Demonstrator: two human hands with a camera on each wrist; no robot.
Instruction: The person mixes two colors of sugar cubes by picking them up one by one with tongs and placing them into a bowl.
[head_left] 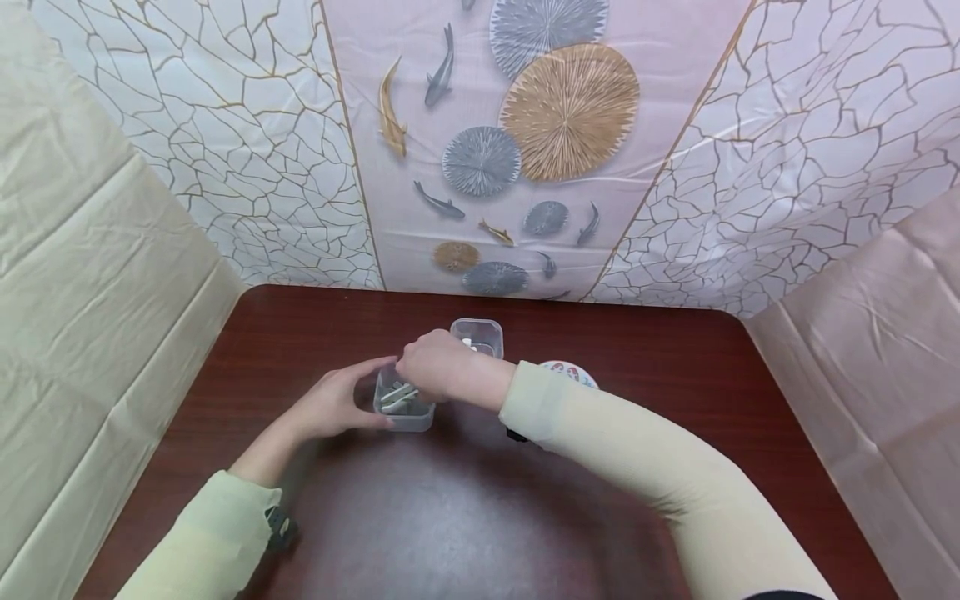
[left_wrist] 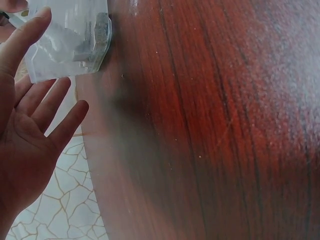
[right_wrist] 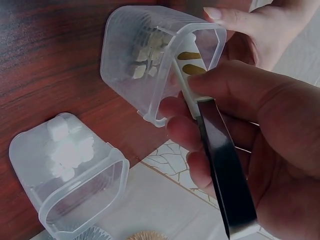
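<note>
My left hand [head_left: 330, 406] spans a clear plastic container [head_left: 411, 423], thumb at its near side and a finger at its far side. Several small off-white cubes [right_wrist: 141, 70] lie inside it, seen through the wall in the right wrist view. My right hand [head_left: 442, 367] grips tongs [right_wrist: 225, 170] with a shiny dark handle and white ends that have gold-looking teardrop openings. Those white ends reach into the container's mouth. Beside it stands a second clear container [head_left: 491, 333] holding white cubes [right_wrist: 70, 150]. In the left wrist view the other left fingers spread below the container.
A round white plate [head_left: 573, 371] with a red and blue pattern lies partly behind my right forearm. The dark red wooden table [head_left: 645, 350] meets a patterned cloth [head_left: 480, 242] at the back. Beige cloth walls [head_left: 90, 292] stand at both sides.
</note>
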